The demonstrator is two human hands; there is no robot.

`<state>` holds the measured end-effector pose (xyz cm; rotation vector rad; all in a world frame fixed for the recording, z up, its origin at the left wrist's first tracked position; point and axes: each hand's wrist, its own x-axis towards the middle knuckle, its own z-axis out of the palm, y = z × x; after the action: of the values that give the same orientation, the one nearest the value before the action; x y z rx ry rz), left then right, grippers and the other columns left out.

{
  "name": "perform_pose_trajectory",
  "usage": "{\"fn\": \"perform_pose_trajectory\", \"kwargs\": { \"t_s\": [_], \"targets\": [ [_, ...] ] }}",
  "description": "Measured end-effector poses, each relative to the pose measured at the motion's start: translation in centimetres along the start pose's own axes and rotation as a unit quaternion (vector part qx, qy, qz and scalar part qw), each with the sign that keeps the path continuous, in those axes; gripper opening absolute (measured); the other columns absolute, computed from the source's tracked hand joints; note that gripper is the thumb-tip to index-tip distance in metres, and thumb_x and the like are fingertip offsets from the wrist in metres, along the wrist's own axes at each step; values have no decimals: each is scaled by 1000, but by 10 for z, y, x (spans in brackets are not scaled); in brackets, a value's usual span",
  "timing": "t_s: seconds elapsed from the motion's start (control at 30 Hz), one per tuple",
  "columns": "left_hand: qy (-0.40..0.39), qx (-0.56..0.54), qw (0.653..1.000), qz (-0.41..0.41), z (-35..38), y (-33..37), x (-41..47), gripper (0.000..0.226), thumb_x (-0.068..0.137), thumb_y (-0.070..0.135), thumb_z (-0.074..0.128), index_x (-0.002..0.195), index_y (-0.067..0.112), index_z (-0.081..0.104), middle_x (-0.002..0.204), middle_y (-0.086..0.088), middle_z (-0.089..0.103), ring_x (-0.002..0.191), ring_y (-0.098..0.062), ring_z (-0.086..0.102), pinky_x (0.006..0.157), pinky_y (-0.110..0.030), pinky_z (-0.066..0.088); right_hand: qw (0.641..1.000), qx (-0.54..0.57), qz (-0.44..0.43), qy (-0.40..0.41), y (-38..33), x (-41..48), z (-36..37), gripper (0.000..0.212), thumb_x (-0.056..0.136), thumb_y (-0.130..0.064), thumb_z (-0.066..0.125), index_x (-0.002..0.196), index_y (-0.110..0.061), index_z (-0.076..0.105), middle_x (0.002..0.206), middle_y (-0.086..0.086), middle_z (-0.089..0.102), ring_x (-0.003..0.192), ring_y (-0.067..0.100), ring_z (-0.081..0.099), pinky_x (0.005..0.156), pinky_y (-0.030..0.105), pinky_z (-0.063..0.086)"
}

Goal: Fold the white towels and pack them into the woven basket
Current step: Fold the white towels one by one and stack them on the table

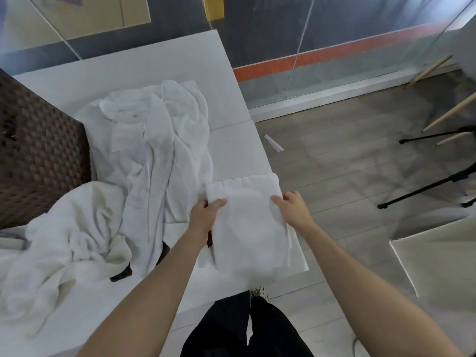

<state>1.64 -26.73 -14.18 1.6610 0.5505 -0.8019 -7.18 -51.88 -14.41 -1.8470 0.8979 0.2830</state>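
Observation:
A folded white towel (247, 222) lies at the right front corner of the white table (231, 148). My left hand (206, 215) grips its left edge, thumb on top. My right hand (293, 207) grips its right edge. A long crumpled white towel (154, 135) lies spread across the middle of the table. Another rumpled white towel (64, 240) is heaped at the left front. The dark brown woven basket (38, 155) stands at the left edge of the table, its inside hidden.
A small dark object (121, 274) pokes out from under the towels near the table front. Glass panels rise behind the table. On the wooden floor to the right are a black tripod (438, 181), wooden chair legs (450, 112), a paper scrap and a white board (438, 261).

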Motion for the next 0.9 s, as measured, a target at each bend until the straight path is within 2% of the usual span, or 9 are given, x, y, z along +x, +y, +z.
{"fn": "perform_pose_trajectory", "kwargs": {
  "t_s": [0.07,0.2,0.33,0.47,0.53,0.63,0.73,0.83,0.9],
  "targets": [
    [-13,-94,995,-8,0,5,4,42,84,26,83,122,12,74,115,-11,81,110,-35,77,103,-54,60,997,72,1,-31,-9,-1,-6,19,98,-24,64,87,-19,78,125,-14,63,111,10,64,98,32,49],
    [-96,-172,977,-80,-6,17,13,47,87,19,84,131,5,73,123,-18,79,118,-38,75,109,-54,56,989,125,0,-80,-28,1,-16,25,95,-16,58,97,-19,83,111,-33,72,101,5,66,88,24,49],
    [-138,-110,979,-97,-8,33,23,50,85,20,91,130,5,74,125,-16,79,116,-34,76,106,-49,59,987,127,0,-100,-29,18,-18,22,95,-23,68,111,-28,82,111,-15,80,109,16,74,90,30,57],
    [-51,-55,997,3,-11,35,39,47,76,4,94,120,3,77,116,-14,81,110,-35,78,102,-49,62,995,65,-24,-75,-27,36,-20,13,92,-27,79,95,-15,81,143,-18,61,123,12,64,107,32,47],
    [-5,47,997,68,-13,34,43,47,76,14,97,117,3,76,117,-11,80,111,-31,77,103,-49,61,996,55,-23,-73,-28,42,-22,10,87,-27,83,87,-17,80,152,-22,53,131,9,59,108,31,42],
    [74,206,958,187,-18,33,44,77,75,34,100,136,3,64,140,1,48,131,-21,55,113,-38,52,994,44,-36,-89,-29,49,-26,15,82,-24,86,91,-14,80,158,-26,46,139,4,50,112,30,35],
    [2,176,957,229,-25,42,44,88,75,29,100,151,23,54,143,10,52,131,-7,56,107,-28,50,991,53,-46,-115,-29,61,-27,17,82,-16,84,83,-7,69,159,-30,43,140,0,46,114,28,29],
    [-61,145,965,209,-25,53,47,54,80,23,94,130,22,76,150,12,62,137,-5,59,114,-33,51,985,92,-42,-142,-31,71,-24,27,74,-19,78,92,-3,67,145,-32,60,131,4,60,112,33,41],
    [-86,64,978,177,-21,57,44,39,86,19,88,123,14,78,132,-1,77,122,-21,73,110,-48,58,983,116,-34,-141,-33,75,-25,14,78,-17,76,91,-14,72,111,-19,75,106,12,68,93,33,49]
  ]
}}
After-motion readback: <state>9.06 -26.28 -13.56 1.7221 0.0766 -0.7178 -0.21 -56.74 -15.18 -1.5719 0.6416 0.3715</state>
